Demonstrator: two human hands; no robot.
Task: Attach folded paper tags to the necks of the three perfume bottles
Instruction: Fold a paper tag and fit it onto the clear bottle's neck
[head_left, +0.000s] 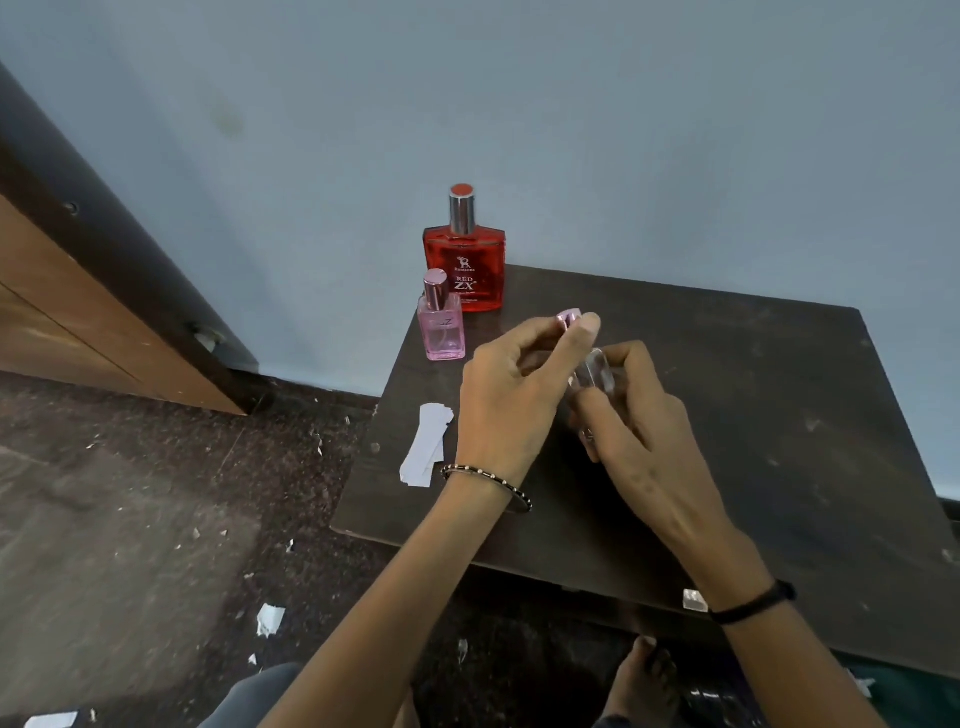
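Note:
A clear perfume bottle (595, 371) with a pink metallic cap (567, 316) is held above the dark table (753, 415). My right hand (639, 426) grips its glass body from the right. My left hand (511, 400) has its fingers pinched at the bottle's neck, just under the cap; whether paper is between them is hidden. A large red bottle (464, 265) and a small pink bottle (440, 325) stand upright at the table's far left corner. A stack of white paper strips (426, 447) lies at the table's left edge.
A blue wall rises behind the table. A wooden door and dark frame (104, 312) stand at the left. Paper scraps (269, 618) litter the speckled floor. My foot (647, 680) shows below the table's front edge.

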